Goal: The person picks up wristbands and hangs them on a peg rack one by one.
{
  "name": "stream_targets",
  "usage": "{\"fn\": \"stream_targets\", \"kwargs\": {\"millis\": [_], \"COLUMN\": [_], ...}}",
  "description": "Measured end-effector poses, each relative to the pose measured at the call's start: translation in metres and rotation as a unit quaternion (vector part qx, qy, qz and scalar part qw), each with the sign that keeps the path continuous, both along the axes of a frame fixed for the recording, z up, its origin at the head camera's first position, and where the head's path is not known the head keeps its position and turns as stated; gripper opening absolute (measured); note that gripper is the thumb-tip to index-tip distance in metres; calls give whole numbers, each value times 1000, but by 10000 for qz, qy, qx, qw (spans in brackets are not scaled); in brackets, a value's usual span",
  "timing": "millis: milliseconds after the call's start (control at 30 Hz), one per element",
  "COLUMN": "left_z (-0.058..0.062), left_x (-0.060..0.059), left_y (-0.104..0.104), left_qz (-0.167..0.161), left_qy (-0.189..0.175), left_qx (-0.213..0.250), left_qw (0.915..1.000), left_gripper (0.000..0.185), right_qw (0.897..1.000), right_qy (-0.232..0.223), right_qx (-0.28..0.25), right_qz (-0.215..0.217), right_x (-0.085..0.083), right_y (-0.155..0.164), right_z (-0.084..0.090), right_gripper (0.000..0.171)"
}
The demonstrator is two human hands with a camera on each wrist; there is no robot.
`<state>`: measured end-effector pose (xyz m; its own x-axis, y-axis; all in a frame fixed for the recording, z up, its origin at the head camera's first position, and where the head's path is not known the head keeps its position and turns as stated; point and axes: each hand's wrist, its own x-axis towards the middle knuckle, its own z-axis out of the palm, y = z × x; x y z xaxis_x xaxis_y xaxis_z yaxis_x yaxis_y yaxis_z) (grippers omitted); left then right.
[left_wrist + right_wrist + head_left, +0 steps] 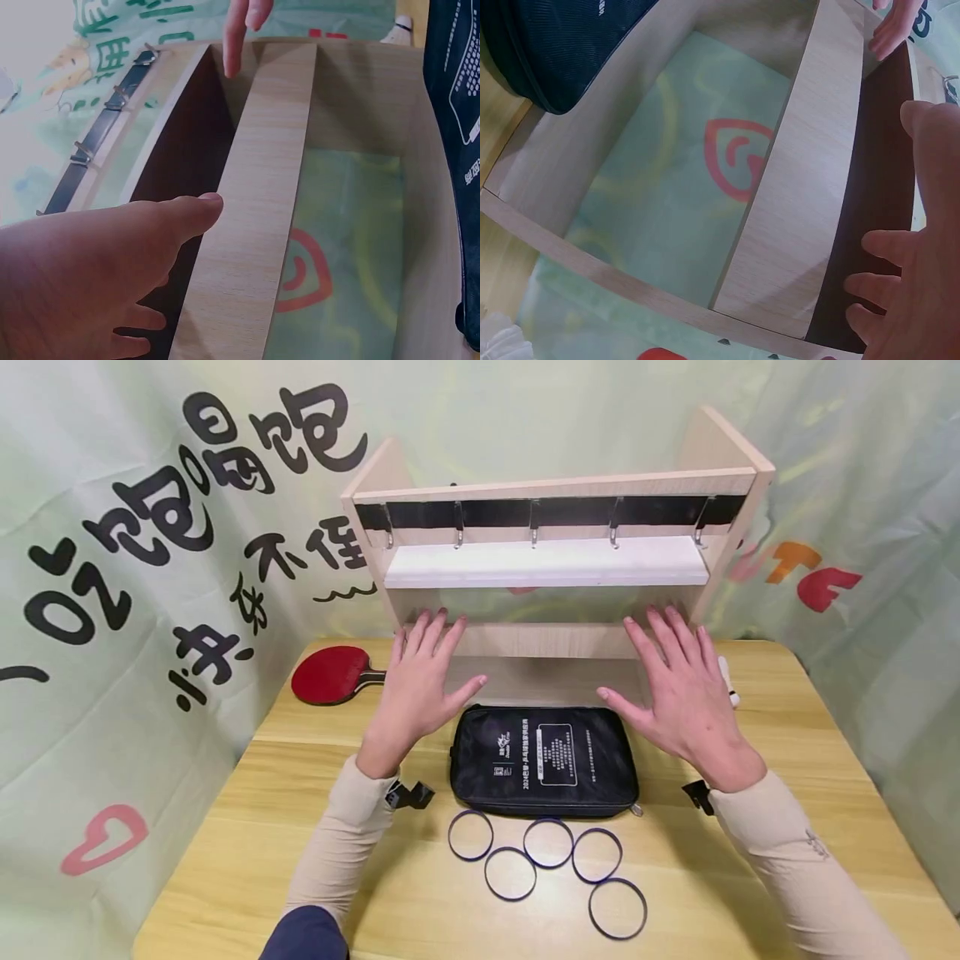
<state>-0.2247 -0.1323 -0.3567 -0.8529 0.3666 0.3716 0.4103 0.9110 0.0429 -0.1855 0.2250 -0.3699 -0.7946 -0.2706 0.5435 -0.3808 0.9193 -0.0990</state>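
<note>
A wooden rack (pixel 555 485) with a row of metal hooks (pixel 534 531) and a white shelf (pixel 547 562) stands at the back of the table. Both hands are spread flat with straight fingers in front of it and hold nothing. My left hand (pixel 450 656) reaches the left end of the lower rail (pixel 547 639); its thumb (pixel 202 210) lies against the rail's edge (pixel 262 187). My right hand (pixel 637 660) reaches the right end, its fingers (pixel 892 255) beside the rail (pixel 802 202). Firm contact I cannot tell. A black zipped bag (pixel 543 760) lies between the wrists.
A red table-tennis paddle (pixel 330 675) lies at the table's left, beside the rack. Several dark thin rings (pixel 486 873) lie in front of the bag. A white shuttlecock (pixel 726 677) sits by the rack's right foot. Printed cloth hangs around the wooden table (pixel 787 760).
</note>
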Motion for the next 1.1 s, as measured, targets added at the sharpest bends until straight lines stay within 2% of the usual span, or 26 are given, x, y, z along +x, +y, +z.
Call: {"fn": "stream_targets", "kwargs": {"millis": [433,600,867,1100], "left_z": [-1,-1,-1,-7], "left_x": [0,-1,-1,1], "left_y": [-4,-8,-20,-31], "left_qz": [-131,-181,-114,-50], "left_qy": [448,518,684,619], "left_qx": [5,68,243,402], "left_qw": [9989,9985,9973,9973], "left_gripper": [83,82,78,68], "right_qw": [9998,9997,9991,9964], "right_qy": [79,60,-68,418], "right_qx": [-119,-168,-379,-586], "right_qz": [153,161,173,448], "right_x": [6,7,9,11], "right_y": [0,0,6,13], "right_z": [0,0,-4,-19], "right_gripper": [97,97,93,85]}}
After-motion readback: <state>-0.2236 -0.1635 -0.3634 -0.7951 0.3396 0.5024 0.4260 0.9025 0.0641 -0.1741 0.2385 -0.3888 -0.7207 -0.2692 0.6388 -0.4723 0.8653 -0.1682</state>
